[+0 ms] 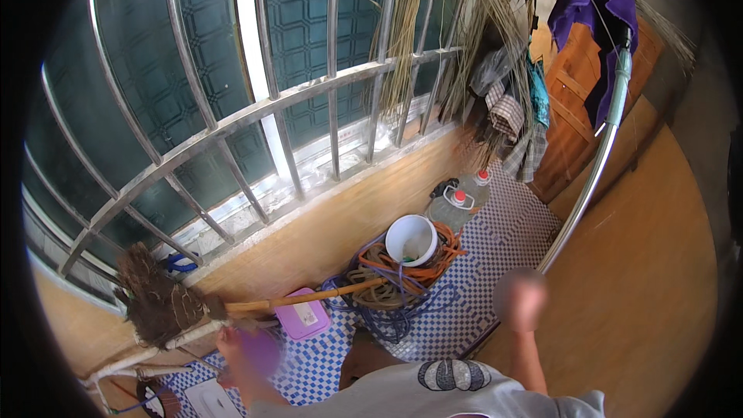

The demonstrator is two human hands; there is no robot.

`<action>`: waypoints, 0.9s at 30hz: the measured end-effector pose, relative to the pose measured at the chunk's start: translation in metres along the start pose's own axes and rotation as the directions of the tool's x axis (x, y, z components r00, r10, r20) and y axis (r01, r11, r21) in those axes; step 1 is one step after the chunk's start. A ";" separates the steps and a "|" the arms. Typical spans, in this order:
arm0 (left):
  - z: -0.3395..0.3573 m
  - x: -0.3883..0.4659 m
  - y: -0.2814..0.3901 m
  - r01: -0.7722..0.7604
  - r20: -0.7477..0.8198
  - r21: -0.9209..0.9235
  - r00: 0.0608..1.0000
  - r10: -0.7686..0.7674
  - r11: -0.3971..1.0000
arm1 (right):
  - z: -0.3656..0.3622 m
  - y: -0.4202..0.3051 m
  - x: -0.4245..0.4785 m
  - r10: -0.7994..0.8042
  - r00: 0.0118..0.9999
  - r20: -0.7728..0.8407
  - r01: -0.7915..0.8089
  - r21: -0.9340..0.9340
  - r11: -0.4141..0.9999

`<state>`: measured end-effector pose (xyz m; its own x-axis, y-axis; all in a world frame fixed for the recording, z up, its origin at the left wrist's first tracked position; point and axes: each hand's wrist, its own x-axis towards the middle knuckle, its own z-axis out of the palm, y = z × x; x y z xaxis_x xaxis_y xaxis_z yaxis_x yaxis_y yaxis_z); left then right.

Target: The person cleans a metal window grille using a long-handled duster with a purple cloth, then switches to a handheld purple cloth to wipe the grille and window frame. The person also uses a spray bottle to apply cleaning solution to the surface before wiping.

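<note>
My right hand is blurred. It looks closed around the lower end of a shiny metal pole. The pole rises away to the upper right, where its upper part is pale teal. A purple cloth hangs at the far end. At the lower left is my left hand, beside a white pipe and just below the bristle head of a broom. Blur hides whether its fingers hold anything. The broom's bamboo handle lies across a purple lidded box.
A barred window runs along the wall. Beneath it, a white bucket sits among coiled hoses on blue-and-white tiles. Red-capped clear jugs stand behind. Dry stalks and checked cloths hang near a wooden door.
</note>
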<state>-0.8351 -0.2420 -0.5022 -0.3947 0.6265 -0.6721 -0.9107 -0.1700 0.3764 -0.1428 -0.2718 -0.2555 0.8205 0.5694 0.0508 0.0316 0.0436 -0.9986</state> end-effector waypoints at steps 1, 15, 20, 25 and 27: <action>-0.003 0.005 -0.007 0.009 0.052 0.074 0.999 -0.013 0.997 | -0.002 -0.013 -0.001 0.004 1.000 -0.016 -0.005 -0.029 1.000; 0.039 0.002 -0.022 -0.265 -0.056 0.282 0.955 0.291 0.922 | -0.028 -0.008 0.001 -0.020 0.996 -0.090 0.022 0.018 1.000; 0.024 0.023 -0.004 -0.003 -0.200 0.421 0.975 0.096 0.907 | -0.046 -0.017 -0.001 -0.011 0.996 -0.092 0.011 -0.004 1.000; -0.018 0.046 -0.009 -0.154 -0.090 0.448 0.972 0.216 0.881 | -0.048 -0.013 0.006 -0.042 0.992 -0.121 0.042 -0.007 0.999; -0.010 0.043 -0.016 -0.192 -0.170 0.394 0.946 0.277 0.899 | -0.044 -0.012 0.004 -0.039 0.990 -0.133 0.038 -0.012 0.999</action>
<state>-0.8385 -0.2201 -0.5441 -0.6465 0.4156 -0.6398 -0.6946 0.0264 0.7189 -0.1150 -0.3061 -0.2441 0.8874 0.4527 0.0869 0.0693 0.0554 -0.9961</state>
